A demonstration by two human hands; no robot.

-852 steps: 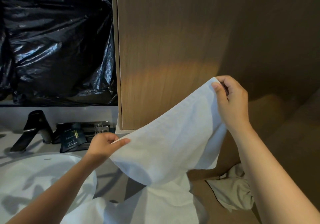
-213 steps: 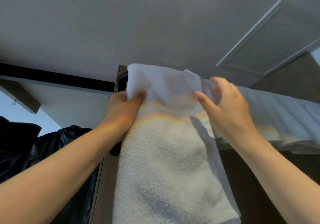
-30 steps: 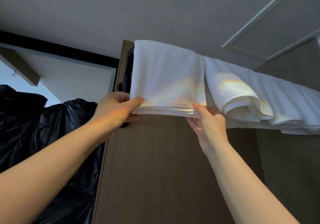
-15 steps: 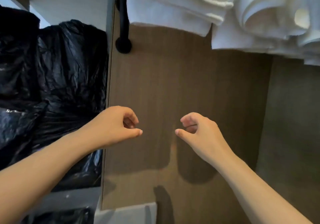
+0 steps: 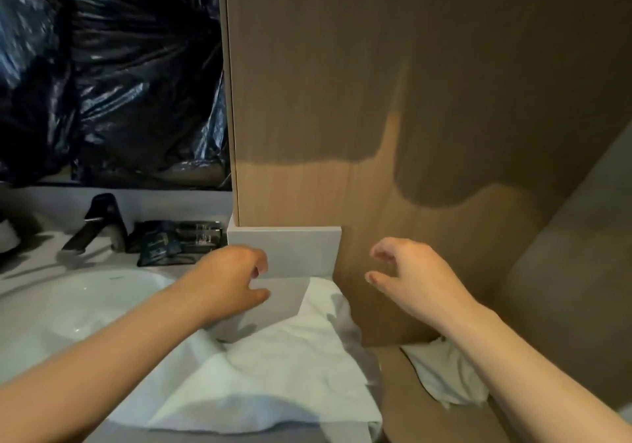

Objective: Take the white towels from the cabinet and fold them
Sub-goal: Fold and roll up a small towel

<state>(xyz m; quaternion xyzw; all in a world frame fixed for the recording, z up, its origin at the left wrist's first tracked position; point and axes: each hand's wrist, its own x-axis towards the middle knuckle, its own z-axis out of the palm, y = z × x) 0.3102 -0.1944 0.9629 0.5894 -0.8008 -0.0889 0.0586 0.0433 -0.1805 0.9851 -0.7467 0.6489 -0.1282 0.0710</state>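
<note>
A white towel (image 5: 280, 377) lies spread and rumpled on the grey counter, low in the middle of the view. A second crumpled white towel (image 5: 444, 374) sits lower right, on a brown surface beside the wooden cabinet panel (image 5: 376, 100). My left hand (image 5: 229, 282) hovers above the towel's far edge with loosely curled fingers and holds nothing. My right hand (image 5: 413, 275) hangs in front of the cabinet panel, fingers loosely curled, empty. The hung towels are out of view.
A white basin (image 5: 68, 306) is at the left with a black tap (image 5: 99, 220) behind it. A dark tray of toiletries (image 5: 178, 241) stands against the grey upstand (image 5: 290, 247). Black plastic sheeting (image 5: 109, 66) covers the upper left.
The view has swung down from the hung towels to the counter. Both hands let go of the hung towel and dropped, empty, to just above the spread towel.
</note>
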